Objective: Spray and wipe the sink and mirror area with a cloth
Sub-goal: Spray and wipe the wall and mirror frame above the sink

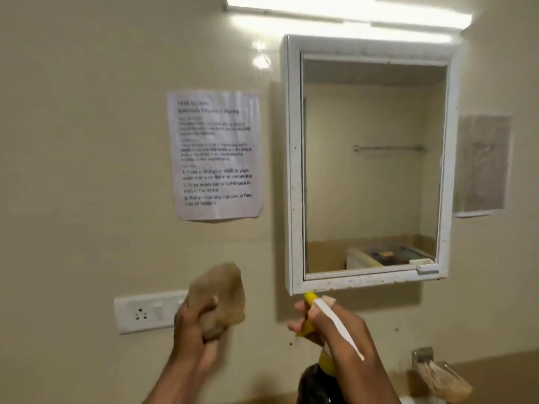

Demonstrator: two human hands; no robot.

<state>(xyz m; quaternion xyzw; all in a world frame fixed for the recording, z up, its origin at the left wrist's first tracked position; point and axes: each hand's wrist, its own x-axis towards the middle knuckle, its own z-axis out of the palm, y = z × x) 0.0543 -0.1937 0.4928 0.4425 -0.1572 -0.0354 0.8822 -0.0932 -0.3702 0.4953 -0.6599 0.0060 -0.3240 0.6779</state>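
Brown cloth (217, 298) bunched in left hand (194, 330), fingers curled round it, in front of the wall socket. Right hand (335, 328) grips spray bottle (323, 360), nozzle just below mirror (370, 167), index finger on trigger.

A white printed paper notice (216, 154) is stuck on the beige tiled wall (81, 141), above a white switch-and-socket plate (145, 312); a bright tube light (350, 13) glows overhead.

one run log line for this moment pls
left hand: grips cloth | right hand: holds spray bottle, nozzle toward mirror | phase: about to spray
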